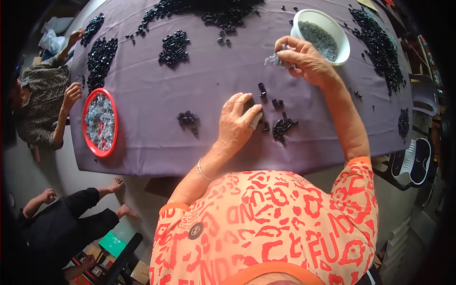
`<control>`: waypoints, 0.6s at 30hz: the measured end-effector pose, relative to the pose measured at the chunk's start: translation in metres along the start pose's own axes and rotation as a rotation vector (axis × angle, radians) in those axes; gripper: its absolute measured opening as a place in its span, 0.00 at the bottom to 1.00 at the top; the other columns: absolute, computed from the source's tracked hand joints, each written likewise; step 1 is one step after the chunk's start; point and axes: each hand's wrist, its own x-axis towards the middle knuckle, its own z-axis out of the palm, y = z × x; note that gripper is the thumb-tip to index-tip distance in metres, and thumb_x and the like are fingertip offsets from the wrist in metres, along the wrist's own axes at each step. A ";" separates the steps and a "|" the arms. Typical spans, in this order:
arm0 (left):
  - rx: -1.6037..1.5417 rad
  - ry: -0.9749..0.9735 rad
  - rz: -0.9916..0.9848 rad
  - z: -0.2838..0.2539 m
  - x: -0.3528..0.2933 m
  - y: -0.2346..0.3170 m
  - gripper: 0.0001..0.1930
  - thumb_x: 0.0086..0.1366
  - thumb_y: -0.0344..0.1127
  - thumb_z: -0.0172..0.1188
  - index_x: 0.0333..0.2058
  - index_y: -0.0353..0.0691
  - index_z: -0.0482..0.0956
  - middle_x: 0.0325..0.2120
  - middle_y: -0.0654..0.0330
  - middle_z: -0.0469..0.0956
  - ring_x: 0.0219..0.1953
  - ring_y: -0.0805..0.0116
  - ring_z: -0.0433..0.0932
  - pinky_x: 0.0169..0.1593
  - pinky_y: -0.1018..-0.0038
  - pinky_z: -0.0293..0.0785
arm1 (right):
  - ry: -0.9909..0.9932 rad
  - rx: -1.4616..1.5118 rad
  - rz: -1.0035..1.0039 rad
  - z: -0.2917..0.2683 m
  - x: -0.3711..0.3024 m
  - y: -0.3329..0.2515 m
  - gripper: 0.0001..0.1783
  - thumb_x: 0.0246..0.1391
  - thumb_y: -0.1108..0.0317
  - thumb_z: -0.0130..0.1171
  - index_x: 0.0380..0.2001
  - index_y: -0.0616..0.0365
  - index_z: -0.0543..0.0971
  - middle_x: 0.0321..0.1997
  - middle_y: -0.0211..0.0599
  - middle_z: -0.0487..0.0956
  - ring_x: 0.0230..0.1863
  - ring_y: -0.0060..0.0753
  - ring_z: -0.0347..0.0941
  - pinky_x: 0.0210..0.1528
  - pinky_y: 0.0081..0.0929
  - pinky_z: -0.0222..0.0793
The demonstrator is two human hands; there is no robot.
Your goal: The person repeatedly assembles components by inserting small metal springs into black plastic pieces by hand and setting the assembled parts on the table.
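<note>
My right hand [306,59] is raised at the near side of a white bowl [300,21], its fingers pinched on a small clump of thin silvery-grey pieces [274,59]. The bowl holds many more of these grey pieces [319,40]. Lower and to the left, my left hand [235,121] rests on the cloth with its fingers bent and closed. Something dark shows between its thumb and fingers, but I cannot make it out. A light wrap [256,120] covers one of its digits. Just right of it lie small black cylindrical parts [261,88] and a loose cluster of black parts [283,127].
A purple cloth [156,104] covers the table. Black parts lie in heaps at the back [190,12], left [101,59] and right [380,47]. A red-rimmed tray [114,126] of silvery pieces stands left. Beyond it, a person [40,95] works at the table edge; another person [71,213] sits lower left.
</note>
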 end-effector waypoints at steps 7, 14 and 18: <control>-0.029 0.022 -0.027 -0.002 -0.011 -0.001 0.13 0.50 0.34 0.65 0.37 0.45 0.79 0.43 0.57 0.72 0.47 0.56 0.70 0.51 0.62 0.66 | 0.153 -0.496 -0.035 -0.003 0.006 0.027 0.08 0.55 0.66 0.61 0.36 0.54 0.76 0.28 0.14 0.69 0.25 0.05 0.56 0.23 0.09 0.49; -0.018 0.056 -0.033 -0.002 -0.013 -0.003 0.14 0.48 0.34 0.66 0.37 0.46 0.79 0.38 0.59 0.71 0.43 0.58 0.71 0.47 0.64 0.66 | 0.241 -0.591 -0.231 -0.007 -0.014 0.025 0.06 0.57 0.68 0.57 0.36 0.57 0.77 0.30 0.18 0.73 0.29 0.10 0.65 0.30 0.11 0.61; -0.015 0.078 -0.027 -0.004 -0.014 -0.001 0.14 0.47 0.34 0.67 0.35 0.48 0.79 0.35 0.61 0.70 0.40 0.60 0.71 0.44 0.65 0.66 | 0.267 -0.583 -0.124 -0.006 -0.021 0.034 0.06 0.56 0.71 0.57 0.36 0.57 0.77 0.34 0.23 0.76 0.33 0.13 0.69 0.32 0.15 0.64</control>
